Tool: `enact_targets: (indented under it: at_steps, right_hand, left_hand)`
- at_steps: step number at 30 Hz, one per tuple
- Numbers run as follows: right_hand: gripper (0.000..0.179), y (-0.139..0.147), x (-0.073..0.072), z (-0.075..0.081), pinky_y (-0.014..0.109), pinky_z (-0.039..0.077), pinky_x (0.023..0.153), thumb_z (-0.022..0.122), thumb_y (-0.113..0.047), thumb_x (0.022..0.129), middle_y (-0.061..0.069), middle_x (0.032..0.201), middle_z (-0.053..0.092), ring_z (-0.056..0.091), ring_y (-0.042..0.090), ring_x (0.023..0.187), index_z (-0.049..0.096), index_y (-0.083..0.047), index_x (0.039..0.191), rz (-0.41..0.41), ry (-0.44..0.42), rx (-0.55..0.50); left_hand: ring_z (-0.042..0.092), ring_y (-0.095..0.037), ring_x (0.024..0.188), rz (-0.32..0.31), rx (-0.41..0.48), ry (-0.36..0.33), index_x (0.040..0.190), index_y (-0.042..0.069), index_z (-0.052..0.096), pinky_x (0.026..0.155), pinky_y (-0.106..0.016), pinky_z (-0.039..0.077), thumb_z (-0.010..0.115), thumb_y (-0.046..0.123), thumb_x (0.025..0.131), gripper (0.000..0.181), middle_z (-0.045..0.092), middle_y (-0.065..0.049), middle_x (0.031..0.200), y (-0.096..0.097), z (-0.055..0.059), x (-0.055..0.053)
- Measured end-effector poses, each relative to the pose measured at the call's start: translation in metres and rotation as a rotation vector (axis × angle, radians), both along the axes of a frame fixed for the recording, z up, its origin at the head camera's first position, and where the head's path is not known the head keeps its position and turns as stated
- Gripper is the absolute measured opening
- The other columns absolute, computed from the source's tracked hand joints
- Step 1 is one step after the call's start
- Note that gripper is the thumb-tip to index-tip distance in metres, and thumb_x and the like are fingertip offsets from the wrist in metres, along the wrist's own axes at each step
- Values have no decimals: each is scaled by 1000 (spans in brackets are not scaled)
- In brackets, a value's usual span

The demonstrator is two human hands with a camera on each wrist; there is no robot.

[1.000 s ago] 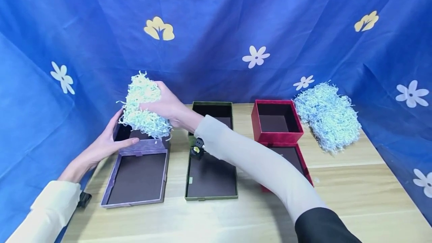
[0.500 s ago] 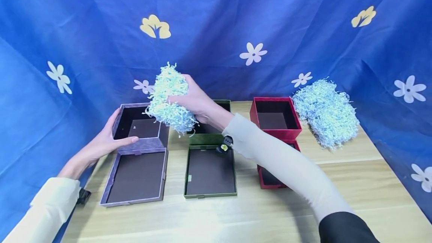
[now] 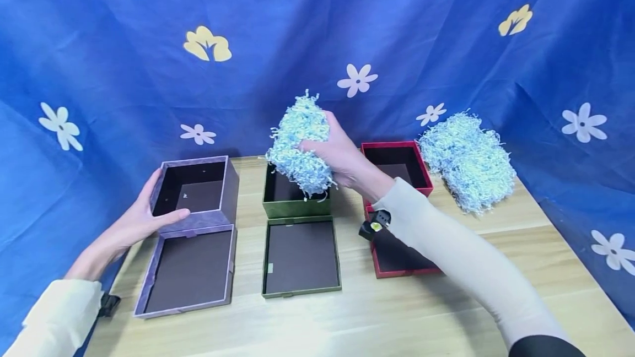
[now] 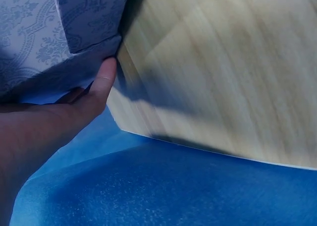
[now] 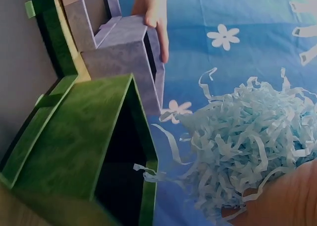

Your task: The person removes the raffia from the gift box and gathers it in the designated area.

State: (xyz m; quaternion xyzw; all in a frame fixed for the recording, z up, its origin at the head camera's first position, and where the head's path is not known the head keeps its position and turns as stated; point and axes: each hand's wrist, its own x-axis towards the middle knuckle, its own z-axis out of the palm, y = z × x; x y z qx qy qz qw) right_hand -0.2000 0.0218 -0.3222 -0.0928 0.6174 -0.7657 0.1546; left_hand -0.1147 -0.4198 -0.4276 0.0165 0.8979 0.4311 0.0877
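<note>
My right hand [image 3: 342, 150] grips a bulky clump of pale blue shredded paper [image 3: 297, 145] in the air, overlapping the green box [image 3: 297, 209] in the head view. Loose strands stick out near the green box's opening in the right wrist view. At the left, a purple box [image 3: 203, 219] stands with its mouth up, a few tiny shreds inside. My left hand [image 3: 131, 222] rests against its left side, fingers along the wall and thumb across the front corner. In the left wrist view, a fingertip of the left hand [image 4: 64, 122] touches the box's patterned corner.
Purple [image 3: 190, 271], green [image 3: 302, 258] and red [image 3: 399, 252] lids lie in front of their boxes, inner sides up. The red box [image 3: 424, 168] is partly behind my right arm. A larger pile of shredded paper [image 3: 471, 164] lies at right, before a blue curtain [image 3: 278, 26].
My right hand has carried the shredded paper rightward from over the purple box to the green box. The left hand has stayed at the purple box. The head view has shifted slightly.
</note>
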Motion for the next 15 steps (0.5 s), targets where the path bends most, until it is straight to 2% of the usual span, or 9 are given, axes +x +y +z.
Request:
enact_targets:
  at_steps: [5,11,14,15]
  right_hand:
    - [75,31,4,-3,48,65,86,65,13,98,18,146,52,66,38,116,33,-19,158,-25,8,-28]
    - [73,73,8,0,44,66,81,59,14,99,19,146,51,67,35,113,29,-20,157,-63,4,-55]
    - [72,95,10,4,42,66,81,57,15,100,17,149,50,65,33,114,30,-21,156,-108,2,-26]
    - [73,102,10,5,40,64,85,58,14,100,15,152,48,62,31,118,30,-22,157,-127,4,-1]
  left_hand:
    - [-20,-50,159,6,-6,12,170,39,-24,113,-88,1,73,36,106,116,-26,-9,178,-3,-1,1]
    - [-22,-44,160,7,6,22,170,39,-23,116,-84,-3,74,34,105,118,-25,-7,178,-3,-2,1]
    - [-22,-44,160,7,7,19,171,38,-23,116,-84,-3,75,34,105,118,-25,-7,178,-2,-2,1]
    - [-22,-45,160,7,4,16,171,38,-23,116,-85,-2,75,34,105,118,-25,-7,178,-2,-2,1]
